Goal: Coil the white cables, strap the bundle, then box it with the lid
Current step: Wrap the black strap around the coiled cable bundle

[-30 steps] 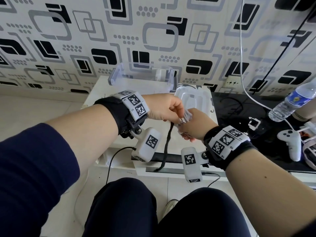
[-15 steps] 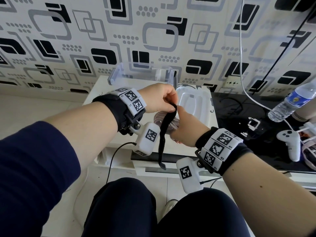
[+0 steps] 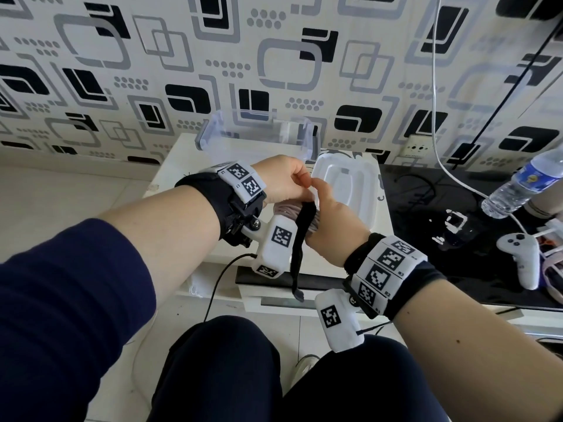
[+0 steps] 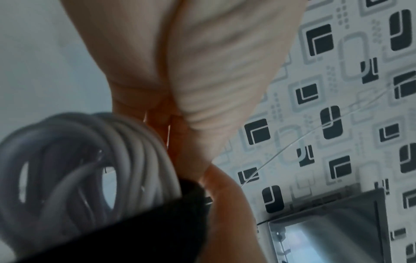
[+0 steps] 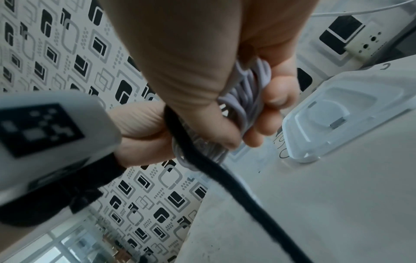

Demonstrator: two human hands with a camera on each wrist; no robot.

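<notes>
The coiled white cable (image 3: pixel 281 208) hangs above the white table (image 3: pixel 170 175), between both hands. My right hand (image 3: pixel 323 208) grips one side of the coil (image 5: pixel 245 92), fingers curled round the strands. A black strap (image 3: pixel 300 239) lies over the coil, and its long tail hangs down towards the table edge. My left hand (image 3: pixel 300 181) pinches the strap's upper end at the top of the coil, against the right thumb. The left wrist view shows the coil (image 4: pixel 126 151) and strap (image 4: pixel 135 231) below the palm (image 4: pixel 180 89). The clear box (image 3: pixel 210 132) stands at the back, with the white lid (image 3: pixel 344 178) to its right.
To the right is a black glass surface (image 3: pixel 457 223) with a water bottle (image 3: pixel 524 184) and a white game controller (image 3: pixel 521 254). A thin white cord (image 3: pixel 438 117) hangs down the patterned wall beside an outlet (image 3: pixel 417 147). My knees are just below the table edge.
The left hand has lifted the strap's end up over the coil. Both hands rose slightly and closed together, and the strap's tail now hangs in front of the coil.
</notes>
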